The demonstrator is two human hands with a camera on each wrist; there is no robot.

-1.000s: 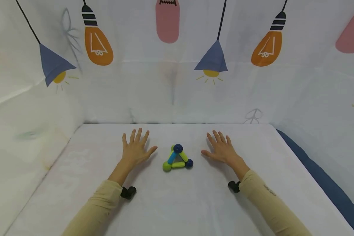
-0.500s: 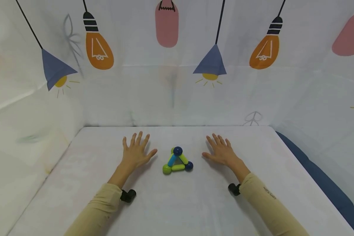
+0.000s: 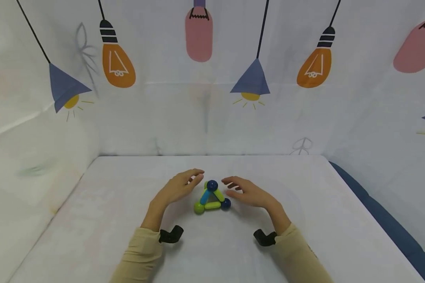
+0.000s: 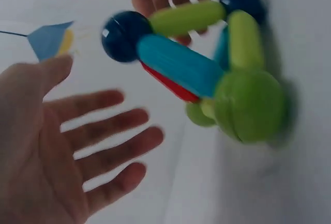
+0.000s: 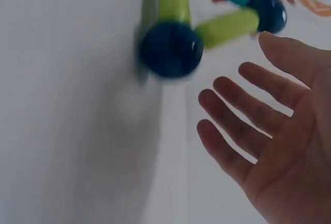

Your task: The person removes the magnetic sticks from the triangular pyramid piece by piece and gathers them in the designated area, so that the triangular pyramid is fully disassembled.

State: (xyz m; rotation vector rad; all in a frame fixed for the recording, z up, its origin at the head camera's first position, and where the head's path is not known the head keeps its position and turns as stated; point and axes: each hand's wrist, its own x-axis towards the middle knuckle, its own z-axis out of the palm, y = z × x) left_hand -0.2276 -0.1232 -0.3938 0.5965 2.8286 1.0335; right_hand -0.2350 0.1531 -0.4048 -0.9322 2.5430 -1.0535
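A pyramid of magnetic rods and balls stands on the white table. Its top is a dark blue ball; a green ball and another dark blue ball form the front corners. Lime and blue rods join them, and the left wrist view also shows a red rod. My left hand is beside the pyramid's left, palm facing it, fingers spread and touching nothing. On the other side my right hand faces it likewise, fingers relaxed and a small gap from the frame.
Behind the table hangs a white cloth printed with lamps and bulbs. Dark blue fabric lies along the table's right side. A black wrist camera is strapped to the left wrist, another black camera to the right.
Both hands have left their flat, spread pose wide of the pyramid, moved inward and turned palms toward each other. The pyramid stays in place; the head view has tilted up slightly.
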